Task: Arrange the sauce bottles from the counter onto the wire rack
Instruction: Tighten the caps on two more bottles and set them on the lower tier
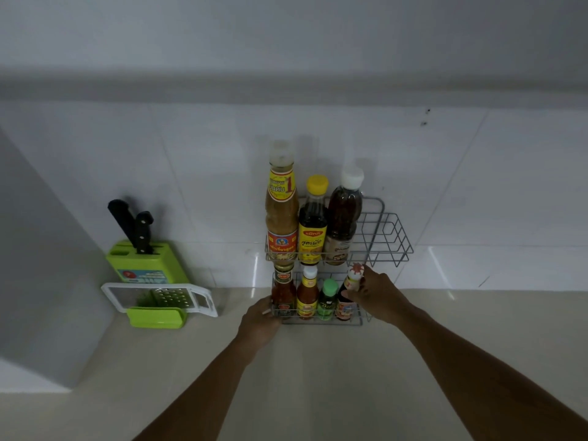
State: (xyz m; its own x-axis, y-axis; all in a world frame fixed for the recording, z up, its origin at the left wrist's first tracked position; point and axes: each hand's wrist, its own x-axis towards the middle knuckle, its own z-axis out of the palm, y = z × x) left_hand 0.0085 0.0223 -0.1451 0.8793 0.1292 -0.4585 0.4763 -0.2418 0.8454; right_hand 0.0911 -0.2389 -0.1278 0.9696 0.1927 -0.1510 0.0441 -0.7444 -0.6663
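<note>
At far left we see a green knife block and a grater. Our left hand grips the wire rack's lower left corner. Three tall bottles stand on top, four small below; our right hand clasps the rightmost small bottle on the lower tier.

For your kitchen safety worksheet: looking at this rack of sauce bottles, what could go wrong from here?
1. The right hand grips the dark bottle by its neck; squeezed beside the green-capped bottle, it might knock it.
2. Tall bottles crowd the wire rack at its upper left, which might tip.
</note>
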